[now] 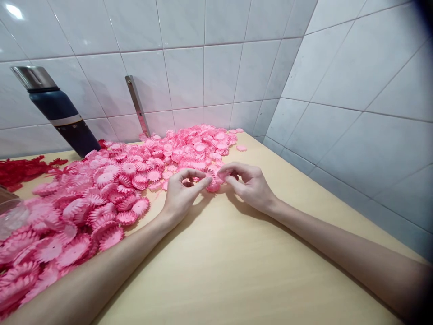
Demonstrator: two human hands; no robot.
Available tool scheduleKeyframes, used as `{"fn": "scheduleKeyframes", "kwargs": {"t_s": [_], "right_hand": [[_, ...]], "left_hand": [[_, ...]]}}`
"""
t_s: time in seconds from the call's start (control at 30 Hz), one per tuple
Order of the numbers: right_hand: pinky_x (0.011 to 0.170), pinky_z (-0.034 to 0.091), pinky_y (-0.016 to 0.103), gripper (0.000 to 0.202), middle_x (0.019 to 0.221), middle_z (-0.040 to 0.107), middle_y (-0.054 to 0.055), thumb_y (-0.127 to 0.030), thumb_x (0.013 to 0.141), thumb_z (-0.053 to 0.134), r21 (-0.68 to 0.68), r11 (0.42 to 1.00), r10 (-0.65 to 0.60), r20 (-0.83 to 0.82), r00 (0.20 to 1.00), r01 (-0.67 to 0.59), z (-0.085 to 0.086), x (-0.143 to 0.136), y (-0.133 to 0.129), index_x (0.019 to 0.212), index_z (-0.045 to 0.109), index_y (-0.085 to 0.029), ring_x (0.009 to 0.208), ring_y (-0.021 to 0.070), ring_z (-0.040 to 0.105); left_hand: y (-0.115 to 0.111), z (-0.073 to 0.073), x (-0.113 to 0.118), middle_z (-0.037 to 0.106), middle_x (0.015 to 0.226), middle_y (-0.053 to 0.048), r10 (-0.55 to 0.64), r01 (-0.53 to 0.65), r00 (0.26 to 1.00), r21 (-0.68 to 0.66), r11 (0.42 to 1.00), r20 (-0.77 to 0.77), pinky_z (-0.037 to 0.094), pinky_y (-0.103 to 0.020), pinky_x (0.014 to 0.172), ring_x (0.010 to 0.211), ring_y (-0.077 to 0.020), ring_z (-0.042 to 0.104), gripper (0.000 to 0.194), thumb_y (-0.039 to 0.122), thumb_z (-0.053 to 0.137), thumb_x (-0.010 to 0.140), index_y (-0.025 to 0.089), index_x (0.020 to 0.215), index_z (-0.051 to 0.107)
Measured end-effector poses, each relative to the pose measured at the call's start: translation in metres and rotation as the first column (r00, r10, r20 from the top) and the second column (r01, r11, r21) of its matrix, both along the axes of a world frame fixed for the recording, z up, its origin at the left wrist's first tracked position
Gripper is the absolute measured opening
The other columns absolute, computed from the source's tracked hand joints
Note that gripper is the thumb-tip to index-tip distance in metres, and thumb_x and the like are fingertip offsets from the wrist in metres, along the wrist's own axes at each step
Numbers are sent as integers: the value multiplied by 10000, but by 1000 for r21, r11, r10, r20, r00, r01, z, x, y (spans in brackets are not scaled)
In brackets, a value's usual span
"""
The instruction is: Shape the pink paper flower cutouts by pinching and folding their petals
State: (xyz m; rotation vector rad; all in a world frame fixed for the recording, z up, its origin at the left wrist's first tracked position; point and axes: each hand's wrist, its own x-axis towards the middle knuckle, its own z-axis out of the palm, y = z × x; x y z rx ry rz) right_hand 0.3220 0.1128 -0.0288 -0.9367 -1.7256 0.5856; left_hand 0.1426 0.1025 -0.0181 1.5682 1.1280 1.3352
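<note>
My left hand (pixel 184 192) and my right hand (pixel 248 183) meet over the table, each with thumb and index finger pinched on a pink flower piece (pixel 214 180) between them. The piece has a fringed edge, and the fingertips cover part of it. Just behind and to the left of my hands spreads a large heap of pink fringed flower pieces (pixel 128 169), which runs down the left side of the view.
A dark blue bottle (pixel 67 115) with a steel cap stands behind the heap. Near it, a metal strip (pixel 137 104) leans on the tiled wall (pixel 184 72). Red pieces (pixel 23 171) lie at the far left of the wooden table (pixel 216 266). One loose pink piece (pixel 241 148) lies near the right edge.
</note>
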Motion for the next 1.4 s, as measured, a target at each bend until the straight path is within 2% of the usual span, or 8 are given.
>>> {"fn": "scheduleKeyframes", "kwargs": {"t_s": [0.1, 0.2, 0.33, 0.47, 0.67, 0.83, 1.13, 1.4], "right_hand": [[619, 415, 314, 83, 724, 665, 36, -219, 794, 622, 6, 1000, -16, 55, 998, 16, 2, 0, -3, 728, 659, -187, 642, 159, 532], [568, 383, 295, 163, 683, 599, 15, -284, 738, 721, -20, 999, -36, 1, 999, 36, 1, 0, -3, 704, 597, -182, 608, 137, 489], [539, 367, 260, 186, 712, 519, -19, -220, 748, 694, -81, 997, -10, -94, 996, 2, -2, -3, 0, 775, 512, -192, 609, 112, 472], [570, 378, 255, 148, 724, 491, -25, -160, 786, 621, -26, 998, -63, -110, 992, 60, -3, -5, 3, 800, 479, -196, 630, 110, 468], [583, 367, 256, 153, 693, 453, -42, -156, 807, 594, 6, 991, -131, -102, 986, 133, -5, -6, 5, 794, 449, -203, 615, 105, 444], [593, 365, 256, 143, 693, 454, -44, -153, 815, 580, 2, 988, -156, -91, 984, 157, -3, -8, 5, 793, 448, -202, 620, 105, 447], [586, 351, 257, 127, 684, 449, -46, -136, 815, 552, -30, 985, -174, -82, 981, 172, -2, -11, 3, 781, 449, -202, 603, 103, 433], [570, 355, 258, 117, 711, 448, -42, -153, 822, 535, -71, 989, -140, -139, 980, 132, -5, -15, 7, 792, 437, -210, 594, 105, 420]], "left_hand": [[1, -4, 0, 589, 752, 26, 10, -7, 996, -35, 999, 89, 446, -220, 615, 675, -106, 571, 335, 274, 777, 662, 184, 841, 509], [2, -7, 0, 577, 757, 38, -62, 69, 994, -79, 994, 91, 467, -221, 625, 670, -102, 583, 412, 288, 766, 684, 206, 936, 451], [1, -8, 2, 570, 718, 42, -92, 97, 994, -89, 991, 60, 489, -221, 603, 621, -95, 585, 393, 304, 746, 719, 204, 969, 459], [0, -7, 7, 535, 672, 48, -97, 106, 989, -75, 992, 115, 534, -245, 613, 637, -105, 577, 341, 279, 743, 720, 192, 909, 472], [2, -7, 8, 479, 714, 39, -97, 104, 985, -42, 994, 140, 534, -255, 636, 662, -92, 502, 275, 249, 719, 733, 180, 856, 483], [3, -5, 8, 453, 709, 47, -108, 115, 982, -39, 993, 158, 511, -252, 629, 624, -78, 463, 257, 241, 700, 743, 178, 838, 470], [4, -6, 9, 446, 726, 42, -51, 48, 990, 24, 999, 133, 456, -203, 550, 591, -63, 431, 224, 220, 679, 746, 179, 788, 463], [4, -5, 10, 444, 734, 35, -38, 37, 989, 5, 999, 142, 412, -175, 483, 593, -70, 489, 227, 230, 670, 743, 187, 775, 449]]}}
